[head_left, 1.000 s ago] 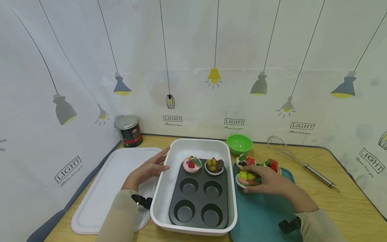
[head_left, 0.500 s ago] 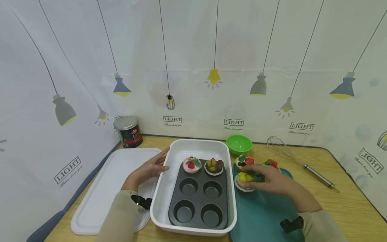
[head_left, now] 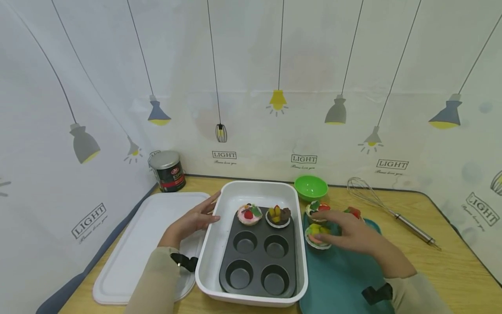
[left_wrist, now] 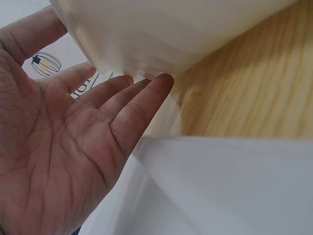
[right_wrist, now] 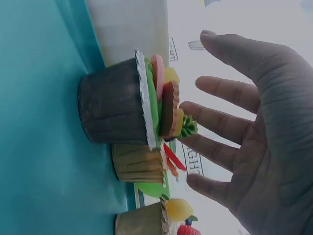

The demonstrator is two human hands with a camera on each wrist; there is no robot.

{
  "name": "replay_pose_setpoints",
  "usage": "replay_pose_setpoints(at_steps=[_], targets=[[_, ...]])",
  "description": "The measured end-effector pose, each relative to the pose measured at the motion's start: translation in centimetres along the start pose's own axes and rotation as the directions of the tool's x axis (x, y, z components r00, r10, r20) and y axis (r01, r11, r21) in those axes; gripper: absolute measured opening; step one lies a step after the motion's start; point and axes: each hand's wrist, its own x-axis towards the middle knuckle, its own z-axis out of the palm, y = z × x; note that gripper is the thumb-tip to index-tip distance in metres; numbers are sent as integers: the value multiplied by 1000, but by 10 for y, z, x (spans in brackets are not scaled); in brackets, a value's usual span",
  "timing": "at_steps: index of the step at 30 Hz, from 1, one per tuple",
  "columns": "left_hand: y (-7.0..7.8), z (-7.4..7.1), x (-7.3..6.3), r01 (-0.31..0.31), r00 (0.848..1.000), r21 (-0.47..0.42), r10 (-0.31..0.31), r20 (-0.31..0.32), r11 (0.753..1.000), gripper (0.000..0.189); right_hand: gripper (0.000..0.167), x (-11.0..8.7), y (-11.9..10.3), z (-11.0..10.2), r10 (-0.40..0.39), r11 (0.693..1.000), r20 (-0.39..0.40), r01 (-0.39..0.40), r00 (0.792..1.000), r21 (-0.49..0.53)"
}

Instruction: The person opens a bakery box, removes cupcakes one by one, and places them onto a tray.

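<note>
My left hand (head_left: 192,222) rests at the left side of a deep white tray (head_left: 209,235). Its fingers touch the outer wall and its thumb lies at the rim. Inside the tray is a dark muffin pan (head_left: 256,244); its two far cups hold a pink-topped cupcake (head_left: 249,213) and a chocolate cupcake (head_left: 278,216). My right hand (head_left: 353,233) hovers with spread fingers over a green-iced cupcake (right_wrist: 117,105), apart from it in the right wrist view. That cupcake stands upright on a teal tray (head_left: 341,279). Behind it stands a strawberry-topped cupcake (head_left: 316,209).
Another cupcake (head_left: 353,212) is partly hidden behind my right hand. A green bowl (head_left: 311,187) stands at the back, with a whisk (head_left: 392,211) to its right. On the left lie a white lid (head_left: 157,240) and, behind it, a black tin (head_left: 168,172).
Half a second ago my right hand's fingers were close about the green-iced cupcake, which has turned and shifted slightly nearer me; now they are clear of it. My left hand has not moved.
</note>
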Motion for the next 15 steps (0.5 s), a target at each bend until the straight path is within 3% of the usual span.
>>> replay_pose_setpoints(at_steps=[9,15], targets=[[1,3,-2,8,1000,-12,-8,-13,1000,86,68,9,-10,1,54,998,38,-55,998,23],[2,2,-3,11,1000,-8,-11,-18,1000,86,73,19,-14,6,56,998,70,-55,996,-27]])
